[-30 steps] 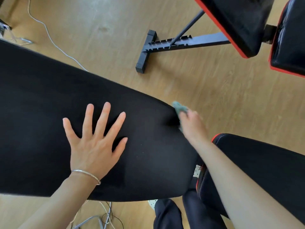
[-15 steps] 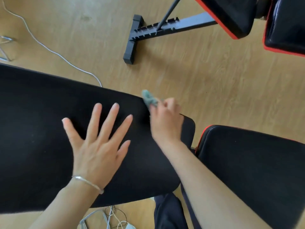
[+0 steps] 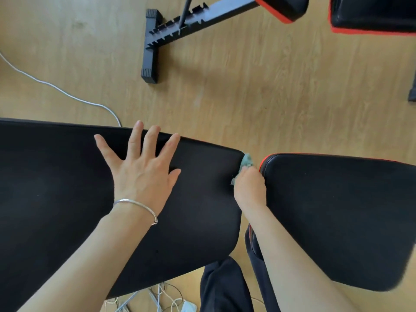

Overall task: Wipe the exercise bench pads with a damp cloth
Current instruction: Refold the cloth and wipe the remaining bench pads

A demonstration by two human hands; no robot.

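Note:
A long black back pad (image 3: pixel 198 199) fills the left and centre of the head view. My left hand (image 3: pixel 141 174) lies flat on it with fingers spread, a silver bangle on the wrist. A black seat pad (image 3: pixel 337 210) with red trim sits to the right, across a narrow gap. My right hand (image 3: pixel 249 188) is in that gap, gripping a small grey-green cloth (image 3: pixel 246 162) against the back pad's end edge. Most of the cloth is hidden under my fingers.
A second bench stands beyond, its black floor foot (image 3: pixel 150 46) and red-edged pads (image 3: pixel 371 14) at the top. A white cable (image 3: pixel 67 93) crosses the wooden floor at left. More cables (image 3: pixel 166 298) lie below the pad, beside my dark trouser leg (image 3: pixel 222 289).
My right hand with the cloth has slid from the pad's far top edge to its end, into the gap between the pads. My left hand has moved toward the far edge.

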